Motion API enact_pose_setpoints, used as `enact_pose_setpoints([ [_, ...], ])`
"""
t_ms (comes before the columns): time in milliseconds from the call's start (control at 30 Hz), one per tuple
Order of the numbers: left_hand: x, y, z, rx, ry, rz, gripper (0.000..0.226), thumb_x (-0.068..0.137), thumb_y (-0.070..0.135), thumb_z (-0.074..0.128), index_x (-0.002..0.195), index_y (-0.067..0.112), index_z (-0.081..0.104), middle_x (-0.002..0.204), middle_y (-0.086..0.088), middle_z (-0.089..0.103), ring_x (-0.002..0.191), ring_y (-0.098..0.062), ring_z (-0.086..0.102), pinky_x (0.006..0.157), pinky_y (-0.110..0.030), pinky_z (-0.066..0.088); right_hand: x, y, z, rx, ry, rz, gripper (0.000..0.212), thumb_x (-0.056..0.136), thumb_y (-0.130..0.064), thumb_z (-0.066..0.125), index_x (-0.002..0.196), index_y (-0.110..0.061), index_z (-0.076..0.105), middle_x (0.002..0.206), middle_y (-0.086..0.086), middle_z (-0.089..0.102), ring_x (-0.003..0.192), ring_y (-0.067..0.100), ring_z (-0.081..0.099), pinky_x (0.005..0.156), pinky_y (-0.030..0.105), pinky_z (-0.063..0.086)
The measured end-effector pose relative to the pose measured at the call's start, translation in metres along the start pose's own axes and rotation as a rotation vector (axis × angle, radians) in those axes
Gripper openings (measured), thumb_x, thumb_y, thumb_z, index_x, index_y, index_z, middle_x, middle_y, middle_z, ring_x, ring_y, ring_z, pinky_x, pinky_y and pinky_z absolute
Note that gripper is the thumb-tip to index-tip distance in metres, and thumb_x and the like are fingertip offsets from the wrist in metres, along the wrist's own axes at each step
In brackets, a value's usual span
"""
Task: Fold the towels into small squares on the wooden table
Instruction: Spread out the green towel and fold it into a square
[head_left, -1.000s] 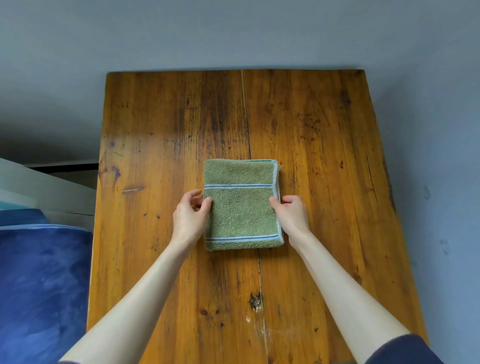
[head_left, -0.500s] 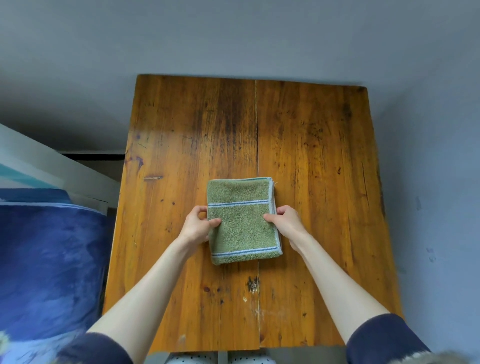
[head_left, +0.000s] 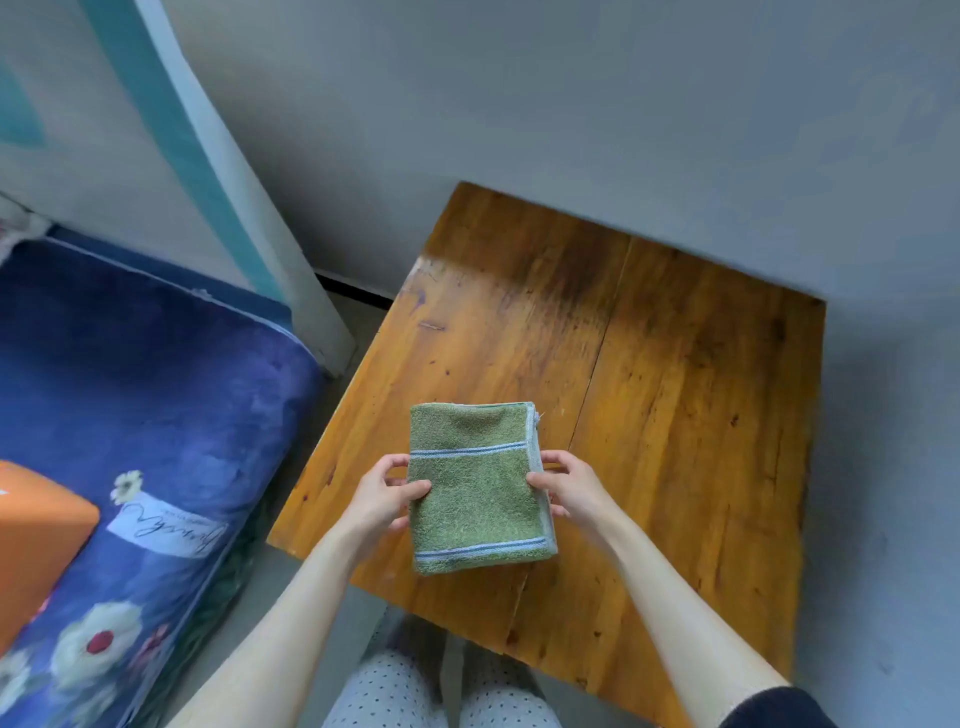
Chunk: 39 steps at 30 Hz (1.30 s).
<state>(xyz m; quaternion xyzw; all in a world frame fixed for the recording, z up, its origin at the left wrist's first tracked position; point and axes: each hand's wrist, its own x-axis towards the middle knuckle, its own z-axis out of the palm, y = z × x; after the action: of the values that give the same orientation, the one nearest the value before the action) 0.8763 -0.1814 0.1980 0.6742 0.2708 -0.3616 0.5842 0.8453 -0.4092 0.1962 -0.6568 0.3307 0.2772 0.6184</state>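
One folded green towel (head_left: 478, 488), one wooden table (head_left: 691, 415), two hands (head_left: 382, 501), one orange box (head_left: 36, 540)

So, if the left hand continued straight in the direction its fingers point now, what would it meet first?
The left hand points right and already pinches the green towel's left edge. Beyond it, the right hand on the opposite edge comes next, probably.

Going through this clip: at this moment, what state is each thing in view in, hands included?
Green towel: folded into a compact rectangle, gripped on both side edges.
Left hand: pinching the towel's left edge, thumb on top.
Right hand: pinching the towel's right edge, thumb on top.
Wooden table: bare top apart from the towel.
Blue floral blanket: spread flat.
Orange box: lying on the blanket.
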Motion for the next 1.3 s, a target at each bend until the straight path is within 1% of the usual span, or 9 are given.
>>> enact_pose_setpoints([
  [200,-0.054,-0.027,-0.068,-0.201,0.162,0.066,0.035,0.084,0.006,0.065,0.116,0.016,0.052,0.103,-0.01,0.053,0.082,-0.014,0.055,0.068,-0.029,0.047,-0.021,-0.033,0.067,-0.176,-0.165,-0.114,0.027,0.088,-0.011,0.061,0.114,-0.015,0.057,0.115,0.006,0.061,0.1,0.02,0.061,0.086,0.039,0.05],
  [400,-0.104,-0.069,-0.15,-0.391,0.306,0.133,0.035,0.085,0.003,0.063,0.117,0.013,0.051,0.097,-0.01,0.057,0.076,-0.013,0.057,0.063,-0.027,0.047,-0.048,-0.055,0.17,-0.296,-0.305,-0.157,0.017,0.089,-0.012,0.059,0.105,-0.014,0.06,0.098,0.007,0.065,0.08,0.017,0.058,0.069,0.03,0.046],
  [633,-0.151,-0.132,-0.27,-0.584,0.433,0.183,0.02,0.087,0.003,0.061,0.092,0.021,0.052,0.091,-0.003,0.061,0.076,-0.014,0.058,0.062,-0.028,0.046,-0.077,-0.049,0.325,-0.458,-0.42,-0.196,0.015,0.087,-0.013,0.059,0.101,-0.017,0.062,0.089,0.002,0.065,0.077,0.015,0.057,0.072,0.029,0.043],
  [733,-0.17,-0.164,-0.325,-0.631,0.487,0.173,0.019,0.087,0.006,0.061,0.099,0.018,0.053,0.104,-0.009,0.059,0.084,-0.018,0.059,0.064,-0.03,0.048,-0.088,-0.04,0.394,-0.526,-0.451,-0.202,0.013,0.086,-0.012,0.058,0.097,-0.018,0.063,0.085,0.003,0.063,0.074,0.016,0.054,0.065,0.027,0.041],
  [833,-0.187,-0.19,-0.375,-0.648,0.554,0.145,0.031,0.087,0.01,0.062,0.115,0.016,0.049,0.113,-0.01,0.056,0.087,-0.017,0.057,0.065,-0.028,0.045,-0.099,-0.035,0.458,-0.576,-0.499,-0.206,0.015,0.087,-0.01,0.058,0.1,-0.015,0.063,0.08,0.003,0.06,0.065,0.012,0.05,0.061,0.025,0.038],
  [967,-0.203,-0.207,-0.432,-0.689,0.644,0.171,0.02,0.088,0.009,0.061,0.103,0.02,0.053,0.105,-0.004,0.058,0.079,-0.015,0.054,0.059,-0.023,0.045,-0.109,-0.04,0.528,-0.632,-0.589,-0.208,0.015,0.087,-0.01,0.057,0.1,-0.015,0.062,0.085,0.002,0.061,0.066,0.012,0.053,0.061,0.024,0.043],
  [1100,-0.203,-0.205,-0.484,-0.697,0.696,0.201,0.017,0.088,0.008,0.06,0.097,0.022,0.056,0.096,0.002,0.06,0.083,-0.014,0.058,0.071,-0.03,0.047,-0.106,-0.059,0.586,-0.656,-0.639,-0.24,0.015,0.087,-0.012,0.058,0.102,-0.016,0.06,0.093,0.004,0.061,0.074,0.015,0.055,0.063,0.026,0.046],
  [1233,-0.188,-0.193,-0.537,-0.703,0.733,0.191,0.025,0.089,0.011,0.06,0.111,0.019,0.052,0.094,0.002,0.061,0.078,-0.013,0.06,0.064,-0.027,0.051,-0.088,-0.084,0.641,-0.686,-0.652,-0.269,0.02,0.087,-0.014,0.059,0.108,-0.013,0.06,0.088,0.005,0.061,0.07,0.015,0.053,0.062,0.027,0.045],
  [1300,-0.175,-0.187,-0.567,-0.692,0.754,0.167,0.028,0.088,0.015,0.062,0.114,0.018,0.053,0.096,0.002,0.061,0.087,-0.018,0.06,0.078,-0.034,0.049,-0.075,-0.097,0.672,-0.69,-0.67,-0.264,0.021,0.088,-0.014,0.059,0.109,-0.012,0.06,0.086,0.007,0.062,0.069,0.016,0.055,0.058,0.026,0.045],
])
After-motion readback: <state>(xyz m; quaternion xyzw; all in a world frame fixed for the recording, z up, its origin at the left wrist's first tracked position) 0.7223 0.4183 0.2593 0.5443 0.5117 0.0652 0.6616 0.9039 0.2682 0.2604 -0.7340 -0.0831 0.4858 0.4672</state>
